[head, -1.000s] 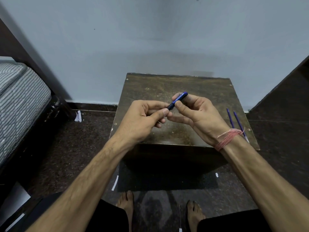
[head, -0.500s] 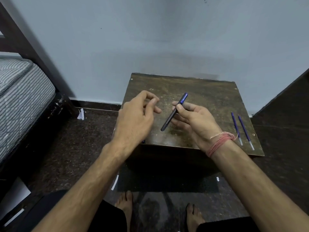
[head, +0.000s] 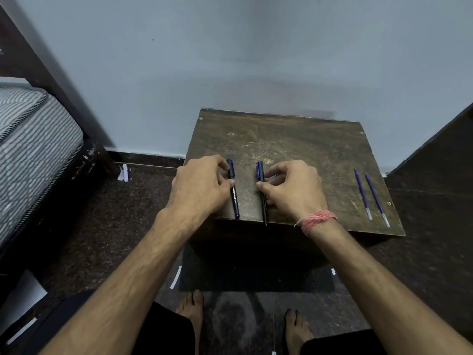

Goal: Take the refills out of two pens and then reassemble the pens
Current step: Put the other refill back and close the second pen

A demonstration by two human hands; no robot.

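In the head view, the left hand (head: 202, 185) curls its fingers narrowly against a black pen (head: 233, 190) lying on the wooden table (head: 294, 149), thumb and fingertips touching its barrel; the right hand (head: 294, 188) does the same with the second pen (head: 262, 193) just beside it. Whether either pen is pinched or only touched cannot be told, since the knuckles hide the fingertips. The 2 blue refills (head: 368, 196) lie side by side near the table's right edge, well apart from both pens.
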